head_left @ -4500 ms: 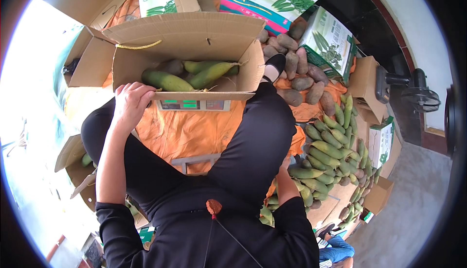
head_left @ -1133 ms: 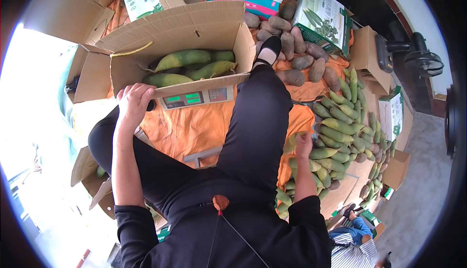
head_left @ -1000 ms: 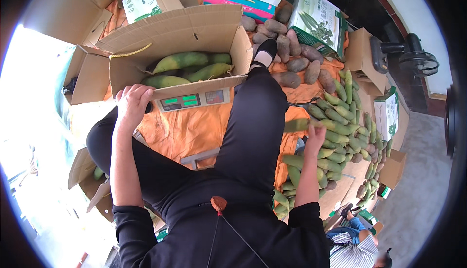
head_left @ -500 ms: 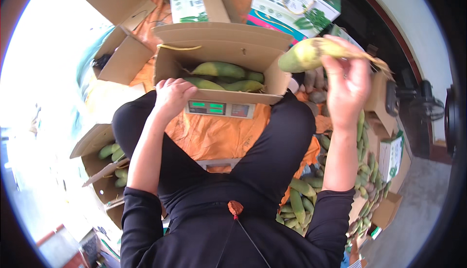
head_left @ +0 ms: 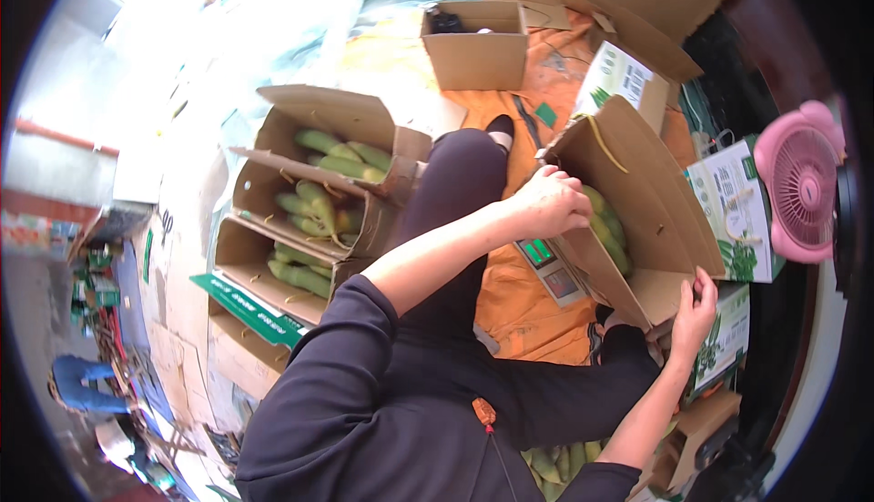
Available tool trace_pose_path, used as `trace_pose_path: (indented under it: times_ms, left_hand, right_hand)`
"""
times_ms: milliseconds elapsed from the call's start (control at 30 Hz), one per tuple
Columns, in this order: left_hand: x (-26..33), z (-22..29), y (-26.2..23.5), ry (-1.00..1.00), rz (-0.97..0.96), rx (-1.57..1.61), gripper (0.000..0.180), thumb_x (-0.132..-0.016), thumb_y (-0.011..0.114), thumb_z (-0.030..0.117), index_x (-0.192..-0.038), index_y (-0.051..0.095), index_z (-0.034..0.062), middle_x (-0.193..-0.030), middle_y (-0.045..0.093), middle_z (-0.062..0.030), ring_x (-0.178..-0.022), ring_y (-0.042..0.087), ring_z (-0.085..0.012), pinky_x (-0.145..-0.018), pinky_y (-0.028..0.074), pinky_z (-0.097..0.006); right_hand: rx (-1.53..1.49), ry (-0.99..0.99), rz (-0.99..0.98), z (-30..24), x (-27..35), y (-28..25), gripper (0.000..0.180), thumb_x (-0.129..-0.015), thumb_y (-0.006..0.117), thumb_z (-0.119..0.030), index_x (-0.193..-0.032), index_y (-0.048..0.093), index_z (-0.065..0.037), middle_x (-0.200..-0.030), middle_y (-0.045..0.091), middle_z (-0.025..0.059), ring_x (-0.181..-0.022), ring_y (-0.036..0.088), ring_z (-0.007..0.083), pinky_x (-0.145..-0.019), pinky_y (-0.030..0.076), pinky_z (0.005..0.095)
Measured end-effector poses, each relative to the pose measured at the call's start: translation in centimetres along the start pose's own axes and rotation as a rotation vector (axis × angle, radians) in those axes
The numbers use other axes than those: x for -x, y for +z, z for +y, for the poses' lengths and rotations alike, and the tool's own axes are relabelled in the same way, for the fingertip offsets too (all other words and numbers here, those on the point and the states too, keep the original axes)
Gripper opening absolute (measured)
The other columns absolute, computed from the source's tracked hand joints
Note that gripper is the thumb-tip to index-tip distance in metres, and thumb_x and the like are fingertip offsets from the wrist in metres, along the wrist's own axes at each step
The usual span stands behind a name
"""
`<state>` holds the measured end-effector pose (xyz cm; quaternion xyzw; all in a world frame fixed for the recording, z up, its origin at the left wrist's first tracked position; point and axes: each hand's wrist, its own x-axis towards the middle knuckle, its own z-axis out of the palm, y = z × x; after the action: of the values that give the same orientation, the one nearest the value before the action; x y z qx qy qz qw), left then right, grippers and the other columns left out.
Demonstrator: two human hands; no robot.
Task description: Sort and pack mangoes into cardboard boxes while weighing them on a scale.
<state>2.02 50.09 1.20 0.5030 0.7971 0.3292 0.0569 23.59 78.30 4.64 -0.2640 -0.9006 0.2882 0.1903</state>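
A cardboard box (head_left: 660,256) stands on a digital scale (head_left: 551,279) with a lit green display. Several green radishes (head_left: 608,229) lie inside it, partly hidden by its near wall. My left hand (head_left: 551,203) has its fingers curled over the box's top edge at the left corner. At the opposite, right-hand corner, my right hand (head_left: 694,318) grips the edge with its fingertips; no radish is in it. A yellow cord handle (head_left: 608,145) hangs on the box's far wall.
On the left, open cartons (head_left: 264,220) hold more green radishes (head_left: 314,206). A pink fan (head_left: 806,183) and printed cartons (head_left: 728,202) stand at the right. Another open box (head_left: 478,56) sits ahead on the orange sheet (head_left: 519,320). Loose radishes (head_left: 560,461) lie by my right leg.
The radish has left my right hand, which is now at the box's corner. My left hand stays on the box edge. The view has turned left, bringing the left-hand cartons into sight.
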Motion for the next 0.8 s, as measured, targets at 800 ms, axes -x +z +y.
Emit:
trace_pose_path:
  times_ms: [800]
  left_hand:
    - [44.1, -7.8, -7.4, -1.711, 0.684, 0.099, 0.058, -0.083, 0.065, 0.05, -0.11, 0.056, -0.0005, -0.104, 0.063, -0.0199, -0.091, 0.064, -0.0305, -0.078, 0.051, -0.042]
  right_hand:
    - [-0.201, 0.122, -0.035, 4.2, -1.1, 0.3, 0.033, -0.092, 0.059, -0.012, -0.121, 0.055, 0.002, -0.116, 0.06, 0.0117, -0.102, 0.058, 0.0174, -0.09, 0.045, 0.0303]
